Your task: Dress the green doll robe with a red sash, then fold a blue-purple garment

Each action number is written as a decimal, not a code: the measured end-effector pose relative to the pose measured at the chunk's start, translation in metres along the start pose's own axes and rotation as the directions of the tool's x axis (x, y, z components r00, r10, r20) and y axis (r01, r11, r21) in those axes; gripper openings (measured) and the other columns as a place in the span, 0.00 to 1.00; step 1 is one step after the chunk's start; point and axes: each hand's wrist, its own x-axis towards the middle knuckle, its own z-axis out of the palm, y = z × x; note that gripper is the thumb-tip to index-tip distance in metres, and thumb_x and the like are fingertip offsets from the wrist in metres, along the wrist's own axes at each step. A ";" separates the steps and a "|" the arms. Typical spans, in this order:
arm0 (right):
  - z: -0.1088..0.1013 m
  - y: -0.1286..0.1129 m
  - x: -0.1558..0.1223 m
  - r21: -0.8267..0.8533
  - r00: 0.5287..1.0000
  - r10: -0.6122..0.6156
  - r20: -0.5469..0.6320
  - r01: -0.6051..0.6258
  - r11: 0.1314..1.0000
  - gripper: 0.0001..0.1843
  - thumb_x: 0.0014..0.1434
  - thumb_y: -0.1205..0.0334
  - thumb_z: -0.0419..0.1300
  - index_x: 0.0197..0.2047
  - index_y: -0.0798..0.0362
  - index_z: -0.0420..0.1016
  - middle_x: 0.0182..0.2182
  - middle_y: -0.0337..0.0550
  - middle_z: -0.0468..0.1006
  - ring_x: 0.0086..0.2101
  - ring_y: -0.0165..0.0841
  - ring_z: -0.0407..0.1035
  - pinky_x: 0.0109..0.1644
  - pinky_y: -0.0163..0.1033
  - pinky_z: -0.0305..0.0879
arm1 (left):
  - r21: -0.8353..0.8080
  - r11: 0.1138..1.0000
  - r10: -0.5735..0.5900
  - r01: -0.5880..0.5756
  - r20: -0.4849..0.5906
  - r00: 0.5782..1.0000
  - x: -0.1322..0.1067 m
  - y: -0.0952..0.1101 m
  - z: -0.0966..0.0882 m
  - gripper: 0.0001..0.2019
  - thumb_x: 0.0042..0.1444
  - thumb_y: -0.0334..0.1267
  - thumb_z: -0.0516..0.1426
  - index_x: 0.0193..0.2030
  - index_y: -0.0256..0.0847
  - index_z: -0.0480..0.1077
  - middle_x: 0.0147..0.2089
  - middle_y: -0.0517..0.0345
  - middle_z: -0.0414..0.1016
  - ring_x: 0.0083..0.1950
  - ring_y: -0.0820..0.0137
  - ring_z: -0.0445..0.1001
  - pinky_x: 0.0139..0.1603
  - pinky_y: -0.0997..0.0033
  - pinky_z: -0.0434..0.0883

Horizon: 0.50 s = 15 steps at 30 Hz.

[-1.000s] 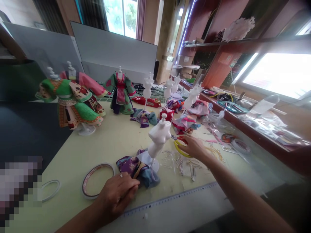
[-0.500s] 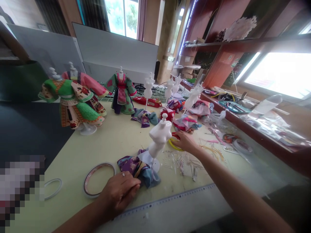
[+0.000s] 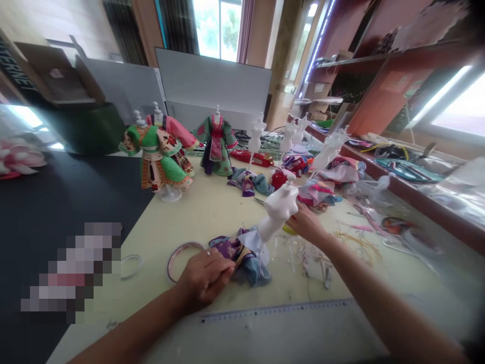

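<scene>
- Left hand (image 3: 204, 278), one, ringed: fingers curled closed, pressing the edge of the purple-and-blue patterned fabric bundle (image 3: 242, 260), which appears pinned in place against the tabletop
- White dress form (image 3: 279, 207), one, undressed, tilted, rising from the fabric gathered around its base; the bundle lies just beside the left hand
- Right hand (image 3: 307, 226), one, fingers partly hidden behind the dress form; grip cannot be told
- Yellow-handled scissors (image 3: 288, 230), one pair, mostly hidden, just beside the right hand
- Adhesive tape rolls, two: one (image 3: 176, 258) beside the left hand, one (image 3: 131, 266) farther left
- Steel ruler (image 3: 275, 311), one, along the near table edge, kept apart from the work
- Dressed doll forms, three, in a row at the far side: green-and-pink robe (image 3: 159, 162), pink garment behind it (image 3: 176, 132), green robe with red sash (image 3: 216, 146)
</scene>
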 end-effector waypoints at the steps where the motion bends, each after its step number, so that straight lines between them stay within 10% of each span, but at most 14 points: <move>1: -0.004 -0.006 -0.005 0.025 1.000 -0.012 -0.019 0.012 1.000 0.12 0.59 0.57 0.55 0.41 0.54 0.75 0.42 0.53 0.74 0.44 0.45 0.68 0.43 0.44 0.65 | 0.029 0.999 -0.034 0.035 -0.030 0.999 0.003 -0.006 -0.007 0.05 0.56 0.27 0.55 0.36 0.40 0.70 0.28 0.58 0.74 0.29 0.72 0.70 0.31 0.72 0.66; 4: -0.016 -0.030 -0.025 0.127 0.998 -0.058 -0.035 0.062 0.990 0.11 0.61 0.58 0.53 0.41 0.53 0.73 0.38 0.50 0.75 0.38 0.40 0.70 0.39 0.42 0.66 | 0.131 0.949 -0.278 0.288 -0.090 0.957 0.015 -0.027 -0.040 0.05 0.59 0.33 0.54 0.34 0.39 0.71 0.30 0.57 0.75 0.31 0.71 0.72 0.34 0.73 0.68; 7: -0.024 -0.059 -0.047 0.239 0.988 -0.155 0.017 0.146 0.960 0.09 0.60 0.57 0.56 0.40 0.51 0.72 0.33 0.43 0.75 0.31 0.33 0.70 0.34 0.37 0.66 | 0.227 0.846 -0.512 0.482 0.095 0.854 0.021 -0.045 -0.074 0.11 0.59 0.44 0.54 0.40 0.40 0.72 0.39 0.54 0.78 0.39 0.67 0.75 0.40 0.69 0.71; 11: -0.025 -0.089 -0.067 0.417 0.975 -0.213 0.061 0.169 0.893 0.09 0.58 0.60 0.58 0.42 0.51 0.70 0.31 0.41 0.73 0.29 0.31 0.68 0.31 0.35 0.64 | 0.324 0.822 -0.568 0.468 0.405 0.717 0.009 -0.042 -0.087 0.29 0.51 0.54 0.59 0.57 0.41 0.66 0.58 0.48 0.70 0.58 0.57 0.68 0.58 0.59 0.66; 15: -0.019 -0.102 -0.069 0.497 0.979 -0.201 0.033 0.159 0.853 0.08 0.58 0.61 0.58 0.42 0.52 0.70 0.30 0.40 0.72 0.27 0.30 0.67 0.30 0.35 0.62 | 0.374 0.854 -0.515 0.361 0.509 0.690 -0.013 -0.024 -0.067 0.35 0.50 0.51 0.60 0.63 0.40 0.60 0.65 0.46 0.62 0.64 0.54 0.60 0.62 0.55 0.60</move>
